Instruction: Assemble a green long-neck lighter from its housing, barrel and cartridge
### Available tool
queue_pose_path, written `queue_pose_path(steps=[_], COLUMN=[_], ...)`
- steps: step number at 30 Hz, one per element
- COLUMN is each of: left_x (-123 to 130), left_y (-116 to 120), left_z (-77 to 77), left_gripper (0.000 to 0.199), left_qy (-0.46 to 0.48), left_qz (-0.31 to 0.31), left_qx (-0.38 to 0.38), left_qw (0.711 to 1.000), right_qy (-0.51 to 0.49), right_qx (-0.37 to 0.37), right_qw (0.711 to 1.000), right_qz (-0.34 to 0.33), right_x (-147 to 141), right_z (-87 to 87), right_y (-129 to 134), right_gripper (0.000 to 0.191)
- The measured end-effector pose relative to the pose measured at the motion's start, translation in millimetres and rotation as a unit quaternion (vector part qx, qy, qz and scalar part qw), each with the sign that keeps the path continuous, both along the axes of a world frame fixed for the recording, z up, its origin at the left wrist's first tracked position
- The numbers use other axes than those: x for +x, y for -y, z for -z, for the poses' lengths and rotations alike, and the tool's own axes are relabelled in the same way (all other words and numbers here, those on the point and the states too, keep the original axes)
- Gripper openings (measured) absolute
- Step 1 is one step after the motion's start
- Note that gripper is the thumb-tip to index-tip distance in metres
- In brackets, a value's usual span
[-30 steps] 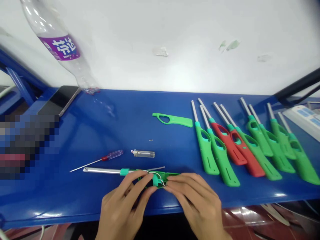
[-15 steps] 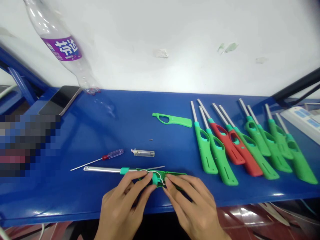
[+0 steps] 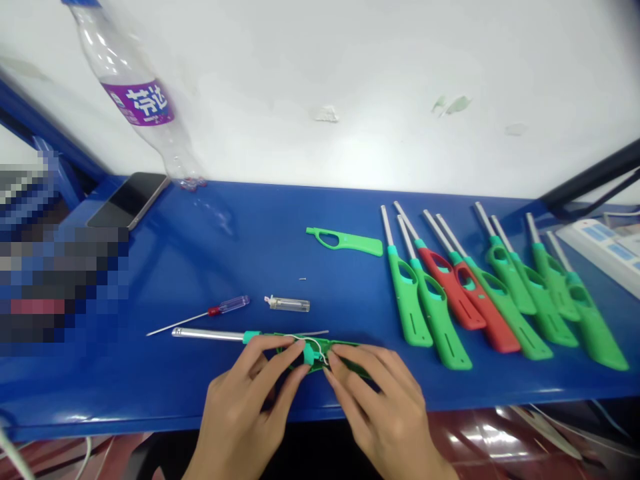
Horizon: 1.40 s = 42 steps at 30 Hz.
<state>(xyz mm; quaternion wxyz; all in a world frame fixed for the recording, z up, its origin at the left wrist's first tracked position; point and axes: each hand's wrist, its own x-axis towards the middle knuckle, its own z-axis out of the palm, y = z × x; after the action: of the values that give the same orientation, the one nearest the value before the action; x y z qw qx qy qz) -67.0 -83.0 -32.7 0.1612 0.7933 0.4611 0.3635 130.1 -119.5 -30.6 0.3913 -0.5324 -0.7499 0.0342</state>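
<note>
"Head view: where is the opened utility lighter [image 3: 311, 355]?"

"On the near part of the blue table [image 3: 150, 380]; call it the dial's centre. Its metal barrel [image 3: 210, 334] points to nine o'clock."

"And the grip?"

"The left hand [image 3: 250, 393] pinches the lighter around its teal trigger. The right hand [image 3: 380, 393] has bent fingers on the green shell, by the end of a thin white wire [image 3: 318, 344]; whether it pinches that wire, I cannot tell."

"What's around them?"

"A clear fuel cartridge [image 3: 290, 305] at eleven, a tiny screw [image 3: 303, 279] at twelve, a loose green shell half [image 3: 357, 244] at one. The screwdriver [image 3: 213, 311] lies near ten."

"Farther out?"

"Nine utility lighters [image 3: 487, 313], seven green and two red, between two and three; a smartphone [image 3: 130, 201] at ten; a Fanta bottle [image 3: 143, 103] at eleven."
</note>
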Motion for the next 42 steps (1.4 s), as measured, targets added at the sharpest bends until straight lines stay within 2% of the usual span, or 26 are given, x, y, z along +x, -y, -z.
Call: queue_pose_path(steps=[11, 15, 21, 27, 32, 35, 42], left_x=[0.6, 1.9, 0.7, -13.1, -39.9, -50.5, -50.1], left_y=[2.4, 3.8, 7.8, 9.5, -2.9, -10.5, -17.6], left_z=[4.1, 5.2, 6.1, 4.6, -1.1, 2.2, 8.9], left_gripper=[0.023, 0.025, 0.027, 0.036, 0.036, 0.034, 0.023], left_qy=[0.021, 0.01, 0.002, 0.073, -0.015, -0.063, -0.054], left_qz=[0.012, 0.01, 0.005, 0.018, -0.019, 0.002, 0.019], left_qx=[0.035, 0.057, 0.063, 0.065, 0.107, 0.102, 0.098], left_qw=[0.999, 0.998, 0.998, 0.995, 0.994, 0.993, 0.994], right_qy=[-0.04, -0.011, 0.031, 0.039, 0.03, 0.023, 0.018], right_qx=[-0.025, -0.063, -0.058, -0.099, -0.105, -0.097, -0.094], right_qw=[0.999, 0.997, 0.996, 0.992, 0.991, 0.993, 0.994], right_qz=[-0.011, -0.044, -0.063, -0.071, -0.074, -0.063, -0.055], right_x=[3.2, 11.0, 18.2, 18.1, 18.9, 19.3, 19.4], right_z=[4.7, -0.7, 0.2, 6.1, 8.4, 11.0, 12.8], right_y=[2.2, 2.3, -2.9, -5.2, -6.2, -7.1, -7.8], right_gripper=[0.019, 0.019, 0.021, 0.024, 0.025, 0.026, 0.027])
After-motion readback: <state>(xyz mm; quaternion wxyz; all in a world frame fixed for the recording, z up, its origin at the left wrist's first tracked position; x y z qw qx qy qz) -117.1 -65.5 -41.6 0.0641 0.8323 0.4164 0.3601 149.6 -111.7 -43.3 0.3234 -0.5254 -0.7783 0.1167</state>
